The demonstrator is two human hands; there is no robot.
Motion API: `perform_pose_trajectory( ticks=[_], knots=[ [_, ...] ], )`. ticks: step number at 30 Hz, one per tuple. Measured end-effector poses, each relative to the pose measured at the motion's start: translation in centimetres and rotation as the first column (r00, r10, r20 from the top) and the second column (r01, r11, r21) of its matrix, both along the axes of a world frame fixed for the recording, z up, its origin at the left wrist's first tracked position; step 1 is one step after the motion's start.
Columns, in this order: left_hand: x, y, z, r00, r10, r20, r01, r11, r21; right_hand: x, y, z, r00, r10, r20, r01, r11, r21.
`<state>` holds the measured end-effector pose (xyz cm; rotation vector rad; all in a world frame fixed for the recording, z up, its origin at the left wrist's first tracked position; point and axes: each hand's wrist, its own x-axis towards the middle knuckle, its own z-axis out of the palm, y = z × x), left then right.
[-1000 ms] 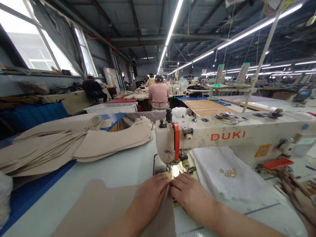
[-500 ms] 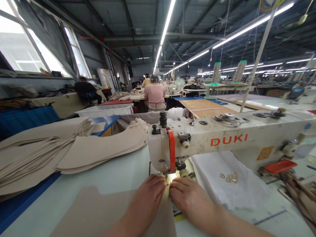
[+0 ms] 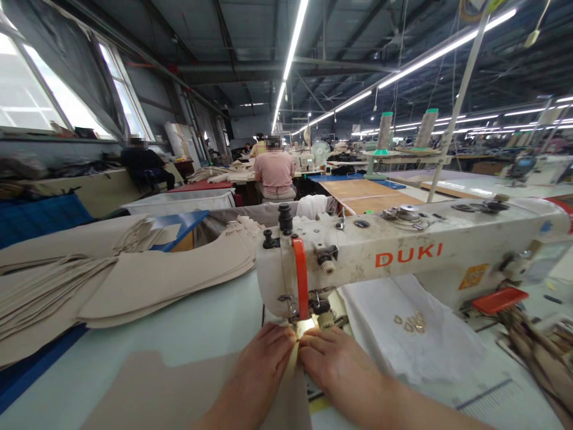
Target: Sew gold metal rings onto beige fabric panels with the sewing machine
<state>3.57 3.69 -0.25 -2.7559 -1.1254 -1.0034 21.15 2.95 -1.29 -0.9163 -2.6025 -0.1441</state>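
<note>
A white sewing machine [image 3: 358,251] marked DUKI stands in front of me, its lit needle area low on the left end. Just left of the needle, my left hand [image 3: 264,367] has its fingers closed on the edge of a beige fabric piece [image 3: 165,388]. My right hand [image 3: 331,364] is closed at the same edge, right of the needle, with its fingertips close to the left ones. The fabric lies flat on the pale table and runs under my left forearm. Hands hide the fabric right at the needle.
Stacked beige cut pieces [image 3: 170,280] lie at the left. Right of the needle, a white cloth [image 3: 403,340] holds several small gold-coloured metal rings [image 3: 409,323]. A red tray [image 3: 499,300] sits under the machine arm. A person in pink [image 3: 274,170] sits ahead, facing away.
The view has turned slightly right, so everything sits further left. The fabric's far edge appears slightly nearer to me. Both hands keep their hold beside the needle.
</note>
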Motion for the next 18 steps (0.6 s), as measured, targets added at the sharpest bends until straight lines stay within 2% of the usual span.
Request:
perform_pose_trajectory(
  ticks=[9, 18],
  knots=[
    [-0.01, -0.18, -0.23, 0.998, 0.028, -0.052, -0.030, 0.999, -0.041, -0.02, -0.11, -0.73, 0.998, -0.012, -0.058, 0.014, 0.999, 0.033],
    [-0.31, -0.31, 0.35, 0.999, 0.015, -0.051, -0.017, 0.999, -0.046, -0.03, -0.19, -0.08, 1.000, 0.014, -0.002, -0.014, 0.999, 0.048]
  ],
)
